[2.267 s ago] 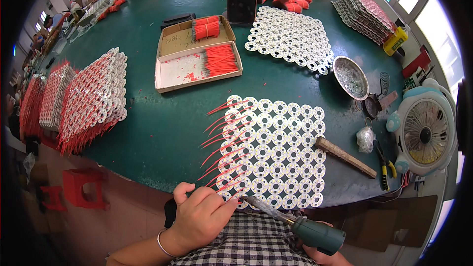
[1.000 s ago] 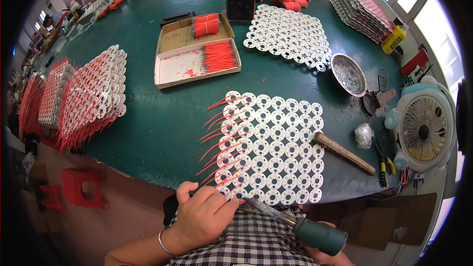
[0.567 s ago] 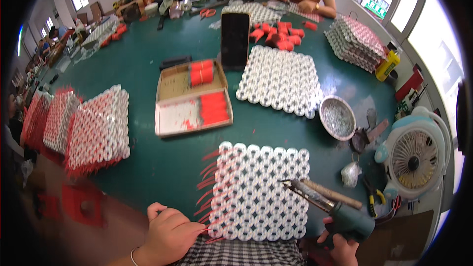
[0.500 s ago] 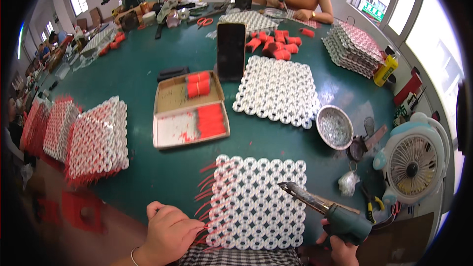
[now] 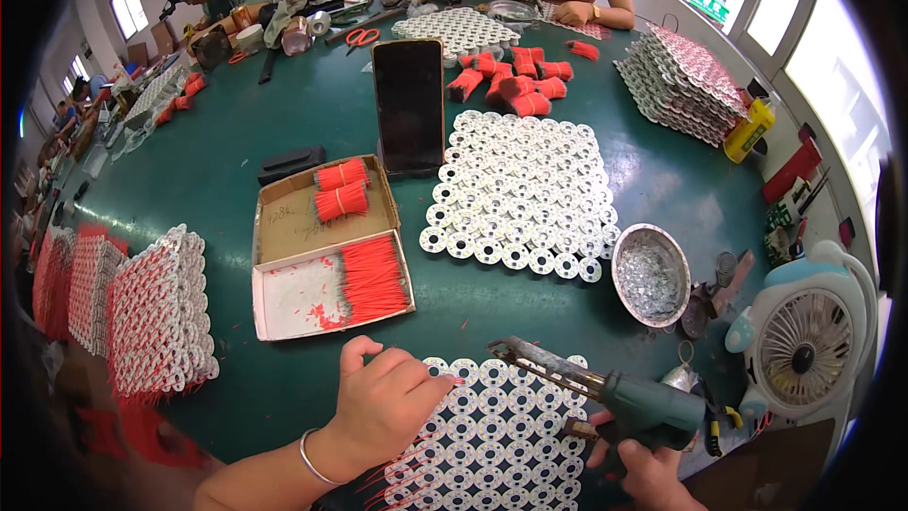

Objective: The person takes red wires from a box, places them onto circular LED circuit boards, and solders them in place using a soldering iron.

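A panel of joined white round circuit boards (image 5: 492,426) lies before me, thin red wires (image 5: 402,478) sticking out along its left side. My left hand (image 5: 388,402) is over the panel's far left part, thumb and forefinger pinched, with a bit of red wire (image 5: 459,381) at the tips. My right hand (image 5: 653,475) grips a dark green soldering gun (image 5: 657,409) at the panel's right side. Its long metal tip points left above the panel's far edge. My left hand hides part of the panel and some wires.
Beyond my left hand lies an open cardboard box (image 5: 270,308) of red wires (image 5: 374,276). A phone (image 5: 409,104), another white panel (image 5: 520,194), a metal bowl (image 5: 651,274) and a fan (image 5: 804,350) stand around. Stacked panels (image 5: 161,312) sit left. Two people work across the green table (image 5: 312,114).
The view has shifted, with the panel lower in the picture. My left hand has moved from the panel's near left edge toward its far left part. The soldering gun's tip has moved toward the far edge.
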The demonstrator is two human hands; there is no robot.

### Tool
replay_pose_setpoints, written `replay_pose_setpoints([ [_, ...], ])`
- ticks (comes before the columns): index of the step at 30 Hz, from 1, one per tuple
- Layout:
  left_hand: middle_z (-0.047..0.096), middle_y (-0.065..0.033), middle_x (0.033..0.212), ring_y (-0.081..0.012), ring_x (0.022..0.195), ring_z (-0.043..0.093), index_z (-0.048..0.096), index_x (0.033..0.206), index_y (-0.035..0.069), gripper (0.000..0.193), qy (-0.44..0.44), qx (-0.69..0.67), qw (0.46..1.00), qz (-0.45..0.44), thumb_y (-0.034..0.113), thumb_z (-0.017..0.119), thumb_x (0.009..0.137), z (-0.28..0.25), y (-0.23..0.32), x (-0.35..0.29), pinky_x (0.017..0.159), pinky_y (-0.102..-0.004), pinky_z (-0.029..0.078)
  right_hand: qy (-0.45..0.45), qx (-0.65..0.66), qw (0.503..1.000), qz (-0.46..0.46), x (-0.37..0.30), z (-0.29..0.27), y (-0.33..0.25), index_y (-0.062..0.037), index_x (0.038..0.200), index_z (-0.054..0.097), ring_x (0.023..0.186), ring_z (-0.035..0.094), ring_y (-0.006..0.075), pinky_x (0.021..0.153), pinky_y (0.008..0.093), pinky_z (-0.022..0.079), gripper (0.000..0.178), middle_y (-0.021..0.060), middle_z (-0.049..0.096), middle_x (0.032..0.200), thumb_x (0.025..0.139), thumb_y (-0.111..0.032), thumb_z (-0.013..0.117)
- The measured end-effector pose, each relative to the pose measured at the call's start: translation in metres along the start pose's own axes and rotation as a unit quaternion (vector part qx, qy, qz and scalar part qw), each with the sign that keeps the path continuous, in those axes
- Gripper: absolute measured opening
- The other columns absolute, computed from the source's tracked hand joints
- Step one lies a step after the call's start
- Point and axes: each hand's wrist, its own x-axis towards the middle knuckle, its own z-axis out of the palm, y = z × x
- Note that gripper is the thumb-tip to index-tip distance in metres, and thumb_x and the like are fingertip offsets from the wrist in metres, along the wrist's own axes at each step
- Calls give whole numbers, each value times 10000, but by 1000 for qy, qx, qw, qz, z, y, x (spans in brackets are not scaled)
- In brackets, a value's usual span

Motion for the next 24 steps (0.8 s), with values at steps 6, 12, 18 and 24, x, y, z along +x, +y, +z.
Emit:
replay_pose_setpoints([
  [6,522,46,736,-141,780,563,757,892,185,116,-33,-3,999,-14,151,741,782,5,-2,-1,848,-415,358,-63,-278,952,-109,2,-6,21,30,1203,662,1012,671,295,915,391,508,376,141,708,1133,864,-117,731],
  [12,493,35,703,-170,733,537,764,889,174,220,-17,-33,999,-15,93,754,684,11,-4,0,798,-423,351,-43,-244,964,-100,5,10,13,29,1161,669,987,667,269,884,391,512,372,148,710,1103,823,-102,758],
  [18,498,23,707,-182,743,539,764,879,168,207,-21,-45,998,-25,96,759,684,11,-4,1,798,-419,355,-42,-248,963,-99,3,8,18,27,1141,674,967,671,253,868,382,515,359,137,713,1070,809,-90,747],
  [24,495,19,710,-187,743,536,762,879,166,196,-24,-47,998,-28,102,762,694,12,-5,1,802,-418,352,-53,-253,961,-98,4,12,16,25,1124,678,953,676,250,856,377,520,348,135,718,1040,804,-94,745],
])
